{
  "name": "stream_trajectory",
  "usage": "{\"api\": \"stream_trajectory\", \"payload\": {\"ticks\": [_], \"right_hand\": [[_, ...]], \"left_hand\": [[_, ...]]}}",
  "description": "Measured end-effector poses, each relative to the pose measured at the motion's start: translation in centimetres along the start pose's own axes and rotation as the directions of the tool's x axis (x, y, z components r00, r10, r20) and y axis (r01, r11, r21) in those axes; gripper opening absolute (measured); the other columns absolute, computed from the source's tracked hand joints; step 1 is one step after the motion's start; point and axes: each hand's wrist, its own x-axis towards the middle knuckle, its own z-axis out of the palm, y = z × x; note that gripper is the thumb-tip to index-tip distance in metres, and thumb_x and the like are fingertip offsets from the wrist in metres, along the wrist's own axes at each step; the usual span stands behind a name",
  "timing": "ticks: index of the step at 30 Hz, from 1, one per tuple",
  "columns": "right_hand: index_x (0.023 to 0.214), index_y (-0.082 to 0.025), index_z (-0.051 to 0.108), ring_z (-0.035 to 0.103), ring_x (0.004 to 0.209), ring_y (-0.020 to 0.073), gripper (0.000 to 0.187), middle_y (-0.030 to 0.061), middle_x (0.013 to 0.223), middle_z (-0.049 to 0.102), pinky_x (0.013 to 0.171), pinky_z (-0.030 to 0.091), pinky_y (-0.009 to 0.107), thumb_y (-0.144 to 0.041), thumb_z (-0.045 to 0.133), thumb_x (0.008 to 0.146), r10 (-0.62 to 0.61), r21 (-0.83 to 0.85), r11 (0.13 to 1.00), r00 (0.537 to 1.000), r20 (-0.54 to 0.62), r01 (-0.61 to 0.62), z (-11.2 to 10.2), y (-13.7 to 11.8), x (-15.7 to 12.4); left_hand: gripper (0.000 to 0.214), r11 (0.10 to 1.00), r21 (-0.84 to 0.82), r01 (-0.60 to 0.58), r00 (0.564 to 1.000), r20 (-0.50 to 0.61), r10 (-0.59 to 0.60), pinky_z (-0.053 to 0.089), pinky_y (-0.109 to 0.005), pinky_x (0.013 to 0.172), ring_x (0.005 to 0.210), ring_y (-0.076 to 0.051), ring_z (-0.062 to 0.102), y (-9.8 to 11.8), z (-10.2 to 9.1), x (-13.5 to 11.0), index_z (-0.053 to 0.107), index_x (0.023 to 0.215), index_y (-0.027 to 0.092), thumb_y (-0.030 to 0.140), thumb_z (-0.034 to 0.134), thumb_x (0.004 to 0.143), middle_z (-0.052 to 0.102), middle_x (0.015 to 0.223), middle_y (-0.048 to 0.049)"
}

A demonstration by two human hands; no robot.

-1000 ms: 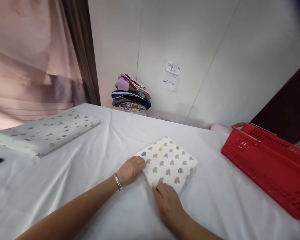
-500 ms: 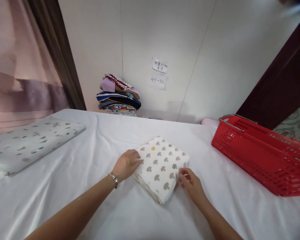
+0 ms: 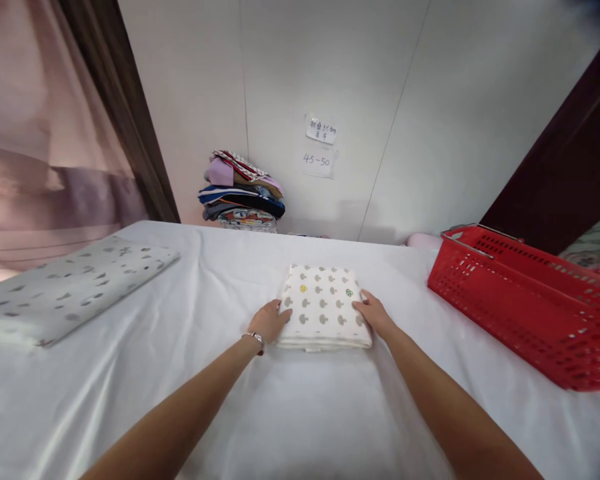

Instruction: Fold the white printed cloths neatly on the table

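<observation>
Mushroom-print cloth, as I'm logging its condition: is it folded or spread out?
Folded: the mushroom-print cloth lies as a compact pad between the left hand and right hand, layers showing along its near edge.

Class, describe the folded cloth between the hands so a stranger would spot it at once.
Find the white-covered table with the red basket at its right. Near the middle, a folded cloth lies between the left hand and right hand. Unlike the larger fabric at left, it has rows of mushrooms, mostly grey, one yellow.

Folded white cloth [image 3: 323,303] (mushroom-print), flat
</observation>
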Motion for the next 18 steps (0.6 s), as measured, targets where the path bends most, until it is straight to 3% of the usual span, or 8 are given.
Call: {"api": "stream_trajectory", "payload": {"ticks": [3, 6, 8, 11, 14, 18], "right_hand": [[0.119, -0.015, 0.053, 0.060, 0.084, 0.0229, 0.051, 0.0098, 0.098, 0.063, 0.076, 0.046, 0.037, -0.032, 0.058, 0.071, 0.007, -0.094, 0.996, 1.000, -0.004, -0.007, -0.6, 0.5, 0.4], [0.117, -0.019, 0.054, 0.053, 0.103, 0.0247, 0.045, 0.0097, 0.117, 0.055, 0.083, 0.044, 0.038, -0.033, 0.055, 0.074, -0.183, -0.203, 0.965, 0.981, -0.061, 0.167, -0.9, 1.1, -1.5], [0.111, -0.021, 0.058, 0.048, 0.109, 0.0237, 0.034, 0.0084, 0.118, 0.054, 0.084, 0.044, 0.037, -0.031, 0.050, 0.079, -0.378, -0.276, 0.897, 0.922, -0.077, 0.345, -1.0, 1.0, -3.5], [0.101, -0.023, 0.063, 0.051, 0.103, 0.0201, 0.024, 0.0053, 0.105, 0.061, 0.085, 0.043, 0.036, -0.027, 0.046, 0.084, -0.533, -0.281, 0.805, 0.845, 0.045, 0.523, -1.0, 0.0, -6.3], [0.094, -0.025, 0.065, 0.054, 0.095, 0.0185, 0.020, 0.0026, 0.095, 0.064, 0.084, 0.042, 0.035, -0.026, 0.047, 0.086, -0.563, -0.264, 0.744, 0.789, 0.248, 0.614, -0.6, -1.6, -7.9], [0.089, -0.025, 0.067, 0.053, 0.089, 0.0177, 0.019, 0.0028, 0.092, 0.062, 0.079, 0.041, 0.033, -0.024, 0.049, 0.086, -0.570, -0.337, 0.672, 0.751, 0.333, 0.659, 0.4, -2.5, -8.0]], "left_hand": [[0.035, 0.998, -0.050, 0.028, 0.999, 0.016, -0.027, 0.045, -0.028, 0.061, 0.075, -0.020, 0.063, 0.2, 0.3, -0.4, 0.056, 0.101, 0.017, 0.044, 0.044, 0.082, 0.066, 0.085, -0.0081], [0.033, 0.996, -0.086, 0.002, 0.997, -0.073, -0.008, 0.046, -0.028, 0.061, 0.075, -0.019, 0.062, 0.2, 0.5, -0.8, 0.056, 0.101, 0.018, 0.042, 0.049, 0.081, 0.064, 0.087, -0.0069], [0.033, 0.993, -0.066, -0.093, 0.975, -0.210, 0.077, 0.046, -0.029, 0.065, 0.082, -0.020, 0.060, 0.4, 0.6, -1.2, 0.054, 0.107, 0.018, 0.038, 0.052, 0.080, 0.060, 0.098, -0.0083], [0.027, 0.935, -0.007, -0.355, 0.885, -0.325, 0.333, 0.045, -0.033, 0.077, 0.094, -0.021, 0.054, 1.1, 0.6, -2.2, 0.056, 0.106, 0.019, 0.030, 0.053, 0.082, 0.057, 0.105, -0.0086], [0.017, 0.824, 0.021, -0.566, 0.797, -0.240, 0.554, 0.043, -0.035, 0.080, 0.092, -0.020, 0.053, 1.7, 0.5, -3.2, 0.062, 0.094, 0.021, 0.030, 0.055, 0.082, 0.060, 0.097, -0.0056], [0.013, 0.771, 0.021, -0.637, 0.764, -0.120, 0.634, 0.042, -0.035, 0.078, 0.087, -0.018, 0.054, 1.7, 0.4, -3.7, 0.064, 0.089, 0.022, 0.030, 0.057, 0.082, 0.061, 0.091, -0.0037]]}}
